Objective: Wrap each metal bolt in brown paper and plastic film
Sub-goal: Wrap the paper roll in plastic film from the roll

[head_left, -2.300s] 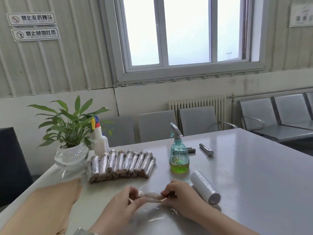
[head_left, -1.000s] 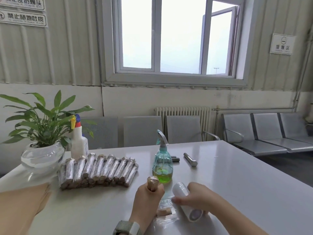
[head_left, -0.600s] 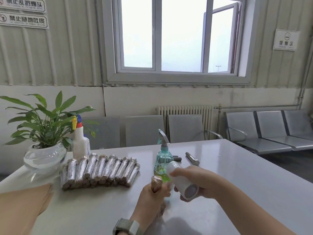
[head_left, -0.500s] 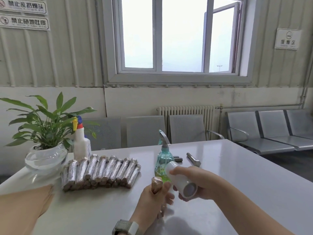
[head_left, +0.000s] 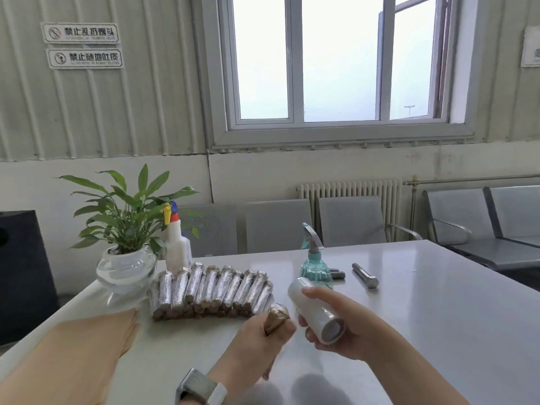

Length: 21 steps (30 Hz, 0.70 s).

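The left hand (head_left: 263,334) grips a wrapped bolt (head_left: 276,315) upright above the counter (head_left: 438,317), its top poking out. Just beside it, the right hand (head_left: 344,325) clasps the film roll (head_left: 315,311).

Most of the wrapped bolt (head_left: 276,316) is buried in the left hand (head_left: 257,340); only its crumpled top pokes out. Behind the spray bottle (head_left: 315,267) a small dark metal piece (head_left: 338,273) is half covered, too little showing to tell what it is. The stack of brown paper (head_left: 73,358), left of the wrapped bolt, runs off the bottom edge.
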Available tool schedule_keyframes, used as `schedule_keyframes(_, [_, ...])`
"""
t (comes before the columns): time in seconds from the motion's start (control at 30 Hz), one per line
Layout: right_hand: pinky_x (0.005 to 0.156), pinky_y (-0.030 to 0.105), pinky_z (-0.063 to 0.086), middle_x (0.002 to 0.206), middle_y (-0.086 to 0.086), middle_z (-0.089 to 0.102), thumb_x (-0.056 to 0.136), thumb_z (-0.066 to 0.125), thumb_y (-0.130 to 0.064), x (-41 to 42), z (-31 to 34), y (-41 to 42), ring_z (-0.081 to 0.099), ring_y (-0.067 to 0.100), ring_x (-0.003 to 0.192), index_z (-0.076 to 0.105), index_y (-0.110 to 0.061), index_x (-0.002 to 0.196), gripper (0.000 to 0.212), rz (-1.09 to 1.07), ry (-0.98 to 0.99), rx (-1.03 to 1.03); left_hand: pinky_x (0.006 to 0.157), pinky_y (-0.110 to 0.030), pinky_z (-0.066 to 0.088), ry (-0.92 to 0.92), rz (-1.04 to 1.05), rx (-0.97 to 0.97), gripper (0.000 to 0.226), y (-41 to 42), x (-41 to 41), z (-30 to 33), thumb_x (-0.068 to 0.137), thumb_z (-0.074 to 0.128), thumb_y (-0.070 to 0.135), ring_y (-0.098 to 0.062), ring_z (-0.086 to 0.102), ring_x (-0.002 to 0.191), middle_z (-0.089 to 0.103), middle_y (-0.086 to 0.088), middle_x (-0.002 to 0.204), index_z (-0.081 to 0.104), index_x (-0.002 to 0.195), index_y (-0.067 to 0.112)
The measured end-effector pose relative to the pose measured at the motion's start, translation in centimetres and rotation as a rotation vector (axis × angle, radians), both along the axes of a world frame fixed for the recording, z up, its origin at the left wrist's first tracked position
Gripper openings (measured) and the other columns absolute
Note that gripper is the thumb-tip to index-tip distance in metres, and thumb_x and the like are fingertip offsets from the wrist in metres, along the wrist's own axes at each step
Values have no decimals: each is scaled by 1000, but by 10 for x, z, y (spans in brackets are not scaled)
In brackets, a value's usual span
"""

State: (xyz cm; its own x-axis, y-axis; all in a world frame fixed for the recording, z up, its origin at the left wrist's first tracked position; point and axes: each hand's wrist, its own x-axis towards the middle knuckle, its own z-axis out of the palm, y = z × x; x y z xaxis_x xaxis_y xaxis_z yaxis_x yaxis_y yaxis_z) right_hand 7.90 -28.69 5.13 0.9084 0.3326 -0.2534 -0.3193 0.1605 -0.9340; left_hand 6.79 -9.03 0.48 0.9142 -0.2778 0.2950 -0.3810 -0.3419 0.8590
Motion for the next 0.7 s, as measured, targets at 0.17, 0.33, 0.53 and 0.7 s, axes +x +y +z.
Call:
schedule_keyframes(0.17, [48, 29, 46, 80, 19, 61, 68, 83, -42, -3, -21, 34, 56, 28, 55, 58, 1, 118, 70, 116, -19, -41, 53, -16, 39, 47, 28, 112, 61, 45, -18, -6, 60, 43, 95, 0, 50, 53, 57, 18, 61, 50, 85, 40])
schedule_keyframes(0.33, [45, 30, 46, 80, 22, 59, 63, 87, -43, 2, -22, 30, 55, 29, 54, 59, 2, 115, 74, 119, -36, 26, 53, -26, 33, 80, -56, 73, 49, 45, -15, -7, 67, 51, 66, -10, 40, 51, 49, 14, 58, 40, 97, 30])
schedule_keyframes(0.53, [46, 31, 44, 71, 18, 60, 60, 85, -42, 2, -20, 29, 53, 29, 52, 57, 2, 114, 75, 105, -34, -29, 58, -19, 38, 90, -130, 42, 45, 54, -12, -3, 86, 50, 56, -8, 46, 57, 52, 9, 72, 43, 110, 19])
schedule_keyframes(0.7, [45, 29, 45, 74, 18, 61, 61, 82, -44, 3, -19, 28, 53, 28, 52, 55, 0, 116, 76, 74, -68, -79, 51, -22, 34, 126, -204, -67, 46, 56, -10, -3, 89, 55, 51, -17, 37, 53, 49, -1, 64, 46, 111, 11])
